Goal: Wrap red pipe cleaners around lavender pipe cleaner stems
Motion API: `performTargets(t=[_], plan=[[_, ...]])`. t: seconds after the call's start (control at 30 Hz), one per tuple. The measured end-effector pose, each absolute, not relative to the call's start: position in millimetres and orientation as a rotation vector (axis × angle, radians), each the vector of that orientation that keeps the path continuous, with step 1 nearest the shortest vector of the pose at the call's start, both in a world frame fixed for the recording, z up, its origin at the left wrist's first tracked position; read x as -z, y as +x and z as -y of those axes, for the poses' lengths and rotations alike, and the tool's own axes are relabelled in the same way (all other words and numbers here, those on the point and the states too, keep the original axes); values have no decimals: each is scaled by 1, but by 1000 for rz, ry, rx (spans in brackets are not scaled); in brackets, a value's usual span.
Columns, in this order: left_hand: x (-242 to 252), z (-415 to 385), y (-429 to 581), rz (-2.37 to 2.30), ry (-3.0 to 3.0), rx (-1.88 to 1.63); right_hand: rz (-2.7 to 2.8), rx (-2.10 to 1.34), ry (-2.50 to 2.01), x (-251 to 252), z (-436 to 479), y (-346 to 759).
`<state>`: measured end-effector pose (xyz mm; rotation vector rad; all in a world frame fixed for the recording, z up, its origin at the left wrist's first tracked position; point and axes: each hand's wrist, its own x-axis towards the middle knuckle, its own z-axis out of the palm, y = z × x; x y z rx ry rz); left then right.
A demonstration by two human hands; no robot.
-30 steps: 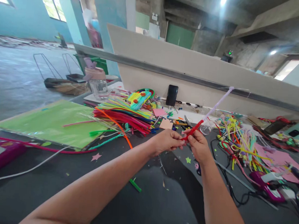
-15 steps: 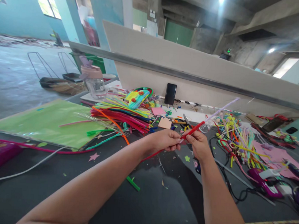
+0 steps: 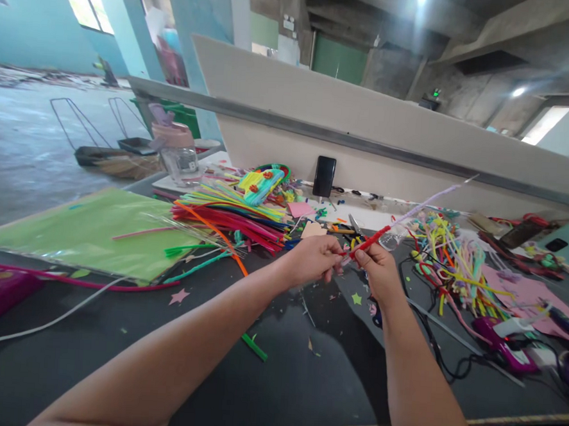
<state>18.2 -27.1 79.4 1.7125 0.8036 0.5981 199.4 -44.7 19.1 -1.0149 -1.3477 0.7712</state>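
Observation:
In front of me, my right hand [image 3: 381,270] pinches a thin stick wrapped in fuzzy pipe cleaner. Its near part is wound with red pipe cleaner [image 3: 375,236]; farther out, a lilac pipe cleaner [image 3: 424,205] covers it up to a bare pale tip. The stick slants up and to the right. Just left of it, my left hand [image 3: 316,260] has its fingers closed on the red strand close to the stick's lower end. My fingers partly hide that lower end. Scissors [image 3: 354,225] lie behind my hands, partly covered.
Bundled colourful pipe cleaners [image 3: 245,226] lie left of centre beside a green sheet [image 3: 95,233] in clear wrapping. A tangled heap of pipe cleaner pieces [image 3: 450,262], black cables and a purple power strip [image 3: 508,345] are at right. A phone [image 3: 324,177] leans against the partition; a bottle [image 3: 179,152] stands back left.
The stick's tip has shifted outward, up and to the right. My left hand has turned slightly, and the red tail that showed below my left wrist is out of sight.

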Motion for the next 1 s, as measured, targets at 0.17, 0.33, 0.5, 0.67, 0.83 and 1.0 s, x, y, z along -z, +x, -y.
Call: performTargets(t=[0.17,0.33,0.5,0.67,0.83,1.0], plan=[[-77,30,22,-826,1754,-695,1350,-718,-1043,-21,46,199],[-68,27,23,-773,1906,-764,1324,-715,-1033,-21,46,199],[-67,28,22,-782,2037,-763,1328,-689,-1049,-22,46,198],[-65,27,23,-781,2047,-769,1325,-685,-1068,-24,47,196],[-62,27,25,-770,2007,-792,1352,-718,-1053,-24,48,192],[-67,33,28,-826,1952,-885,1257,-768,-954,-20,46,192]])
